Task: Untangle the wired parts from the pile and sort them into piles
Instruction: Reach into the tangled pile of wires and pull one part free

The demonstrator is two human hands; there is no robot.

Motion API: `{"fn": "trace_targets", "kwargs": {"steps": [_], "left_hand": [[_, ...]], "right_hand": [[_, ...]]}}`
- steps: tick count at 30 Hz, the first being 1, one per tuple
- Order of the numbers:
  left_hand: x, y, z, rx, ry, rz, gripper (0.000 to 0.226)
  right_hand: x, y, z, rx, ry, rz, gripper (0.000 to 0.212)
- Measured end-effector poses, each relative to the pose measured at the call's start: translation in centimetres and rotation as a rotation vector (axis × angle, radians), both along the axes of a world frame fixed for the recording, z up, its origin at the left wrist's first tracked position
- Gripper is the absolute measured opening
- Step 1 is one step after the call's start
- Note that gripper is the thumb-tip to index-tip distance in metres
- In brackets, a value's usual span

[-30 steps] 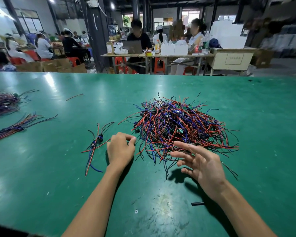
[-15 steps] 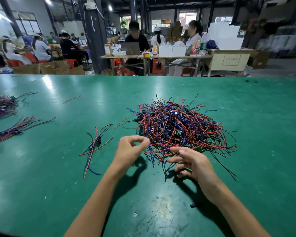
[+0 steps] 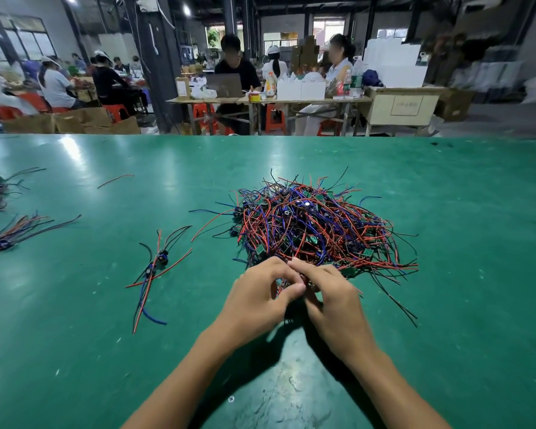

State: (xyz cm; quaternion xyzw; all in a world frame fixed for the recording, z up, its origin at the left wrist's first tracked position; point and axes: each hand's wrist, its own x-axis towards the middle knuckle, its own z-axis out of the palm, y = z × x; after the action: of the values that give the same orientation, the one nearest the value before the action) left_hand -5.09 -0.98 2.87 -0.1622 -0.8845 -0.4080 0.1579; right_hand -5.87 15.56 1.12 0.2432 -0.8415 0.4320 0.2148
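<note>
Left hand (image 3: 257,297) and right hand (image 3: 330,292), fingers curled, pinch wires at near edge of tangled pile (image 3: 319,227).

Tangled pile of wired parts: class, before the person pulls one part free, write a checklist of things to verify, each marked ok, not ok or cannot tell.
1. Both hands at the near edge of the tangled pile: ok; left hand and right hand meet there.
2. Fingers closed on wires: ok; both hands pinch strands at the edge.
3. Only one part is gripped: cannot tell; the fingers hide it.
4. Its wires are free of neighbours: not ok; the strands around it are densely crossed.
5. A pile to sort it onto: ok; a small group of parts lies left of the hands.
6. Bare green table beside it: ok.
</note>
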Motion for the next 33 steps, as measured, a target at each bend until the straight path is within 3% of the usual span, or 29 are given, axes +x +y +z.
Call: {"fn": "trace_targets", "kwargs": {"steps": [4, 8, 10, 12, 17, 23, 26, 33], "left_hand": [[0.2, 0.1, 0.8, 0.096, 0.049, -0.155, 0.002], [-0.6, -1.6, 1.2, 0.113, 0.163, 0.038, 0.017], [-1.0, -2.7, 0.8, -0.015, 0.121, 0.114, 0.029], [-1.1, -3.2, 0.1, -0.157, 0.097, 0.128, 0.028], [-1.2, -3.0, -0.7, -0.136, 0.140, 0.142, 0.008], [-1.2, -2.4, -0.2, 0.060, 0.242, 0.131, 0.006], [-1.0, -2.3, 0.0, 0.178, 0.187, 0.060, 0.005], [-0.8, -2.3, 0.6, 0.230, 0.266, 0.172, 0.007]], "right_hand": [[-0.1, 0.6, 0.1, -0.135, 0.026, -0.045, 0.038], [-0.2, 0.2, 0.7, -0.531, -0.113, -0.051, 0.017], [-0.2, 0.1, 1.4, -0.789, -0.224, 0.012, 0.017], [-0.1, 0.3, 2.1, -0.943, -0.305, 0.062, 0.017], [0.3, 1.1, 3.0, -1.199, -0.480, 0.126, 0.031], [0.2, 2.0, 3.5, -1.271, -0.534, 0.054, 0.021], [0.1, 2.2, 3.3, -1.289, -0.539, 0.014, 0.020], [-0.1, 2.2, 3.2, -1.217, -0.547, 0.012, 0.026]]}}
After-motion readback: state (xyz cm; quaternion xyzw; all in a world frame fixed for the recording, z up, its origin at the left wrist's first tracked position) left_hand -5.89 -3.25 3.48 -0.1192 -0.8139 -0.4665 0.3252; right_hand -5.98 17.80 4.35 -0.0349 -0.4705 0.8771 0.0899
